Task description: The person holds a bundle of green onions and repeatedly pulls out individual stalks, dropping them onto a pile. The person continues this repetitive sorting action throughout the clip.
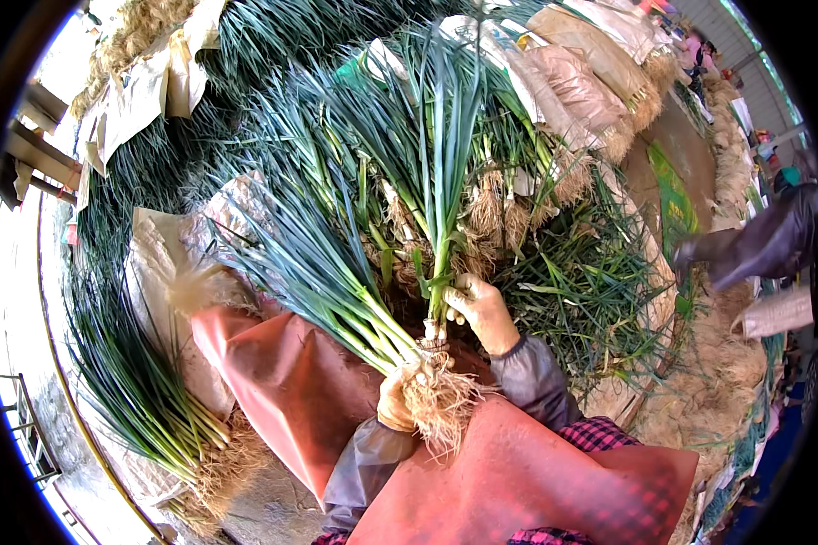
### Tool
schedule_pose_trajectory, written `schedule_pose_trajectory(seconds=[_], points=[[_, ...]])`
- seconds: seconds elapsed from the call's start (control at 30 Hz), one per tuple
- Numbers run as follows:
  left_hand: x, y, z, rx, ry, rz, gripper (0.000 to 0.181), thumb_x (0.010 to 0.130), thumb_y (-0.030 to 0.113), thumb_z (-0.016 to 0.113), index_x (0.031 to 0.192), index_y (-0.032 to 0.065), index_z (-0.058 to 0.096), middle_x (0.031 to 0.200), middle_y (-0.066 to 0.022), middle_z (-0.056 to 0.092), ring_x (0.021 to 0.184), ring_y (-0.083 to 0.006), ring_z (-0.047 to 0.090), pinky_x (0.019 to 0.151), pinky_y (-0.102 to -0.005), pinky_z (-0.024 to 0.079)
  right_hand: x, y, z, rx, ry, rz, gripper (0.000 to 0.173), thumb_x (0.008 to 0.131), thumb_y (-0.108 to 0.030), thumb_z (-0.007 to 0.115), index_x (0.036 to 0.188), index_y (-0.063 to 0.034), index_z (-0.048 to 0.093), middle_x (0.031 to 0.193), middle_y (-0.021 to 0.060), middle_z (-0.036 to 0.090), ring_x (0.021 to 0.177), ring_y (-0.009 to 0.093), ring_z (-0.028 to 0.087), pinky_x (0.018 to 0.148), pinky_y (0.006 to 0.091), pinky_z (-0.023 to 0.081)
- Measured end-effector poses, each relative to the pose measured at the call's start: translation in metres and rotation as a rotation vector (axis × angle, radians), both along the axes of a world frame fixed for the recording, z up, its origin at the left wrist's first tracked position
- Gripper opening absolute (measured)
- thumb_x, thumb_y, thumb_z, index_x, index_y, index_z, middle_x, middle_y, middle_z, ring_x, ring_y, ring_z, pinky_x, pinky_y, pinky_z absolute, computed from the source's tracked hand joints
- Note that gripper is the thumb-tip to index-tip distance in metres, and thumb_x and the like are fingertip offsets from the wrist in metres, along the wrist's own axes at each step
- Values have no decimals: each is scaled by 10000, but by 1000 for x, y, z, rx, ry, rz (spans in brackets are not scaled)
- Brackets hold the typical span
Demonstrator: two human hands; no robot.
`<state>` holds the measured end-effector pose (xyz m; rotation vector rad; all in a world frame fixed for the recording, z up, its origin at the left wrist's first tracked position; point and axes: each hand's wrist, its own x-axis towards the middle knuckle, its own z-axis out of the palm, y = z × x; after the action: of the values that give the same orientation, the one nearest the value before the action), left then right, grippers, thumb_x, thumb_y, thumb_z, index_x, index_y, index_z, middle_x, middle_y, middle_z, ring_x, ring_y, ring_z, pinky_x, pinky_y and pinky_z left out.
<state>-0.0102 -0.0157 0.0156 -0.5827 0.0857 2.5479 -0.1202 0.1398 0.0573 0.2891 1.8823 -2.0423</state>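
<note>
My left hand (pixel 397 402), in a pale glove, holds a bunch of long leek-like greens (pixel 365 306) near the root end. Its tangled pale roots (pixel 443 402) hang over my lap, and the leaves fan out up and left. With thumb and fingers, my right hand (pixel 487 313), also gloved, grips the lower stem of an upright stalk (pixel 439 272). That stalk's base meets the top of the roots of the held bunch. A reddish apron (pixel 463 477) covers my lap under both hands.
Loose trimmed leaves (pixel 586 293) lie in a heap to the right. More rooted greens (pixel 494 204) are piled ahead, partly under sacks (pixel 572 82). At the left lies a sorted bundle (pixel 157 402). A passing person's dark boot (pixel 756 238) shows at the right edge.
</note>
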Motion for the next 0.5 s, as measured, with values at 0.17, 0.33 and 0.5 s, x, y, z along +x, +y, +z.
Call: schedule_pose_trajectory(seconds=[0.17, 0.33, 0.5], points=[[1, 5, -7, -19, 14, 72, 438, 832, 203, 569, 1209, -11, 510, 1069, -174, 618, 946, -291, 606, 844, -445, 508, 21, 2, -30, 196, -2, -16, 120, 910, -135, 616, 879, -19, 602, 771, 28, 629, 609, 81, 546, 555, 237, 447], [-8, 6, -3, -47, -92, 72, 395, 845, 207, 557, 1165, -22, 527, 1015, -171, 624, 864, -269, 614, 785, -416, 526, 58, 34, 17, 85, 34, -117, 86, 952, -58, 499, 1005, -34, 562, 856, 44, 634, 648, 89, 556, 542, 242, 457], [-9, 10, -3, -125, -143, 32, 410, 851, 199, 551, 1198, -14, 503, 1014, -183, 619, 845, -289, 621, 764, -429, 537, 29, 107, -52, 231, 294, -543, 240, 941, -121, 541, 1171, -55, 540, 953, 67, 624, 645, 100, 543, 532, 224, 443]])
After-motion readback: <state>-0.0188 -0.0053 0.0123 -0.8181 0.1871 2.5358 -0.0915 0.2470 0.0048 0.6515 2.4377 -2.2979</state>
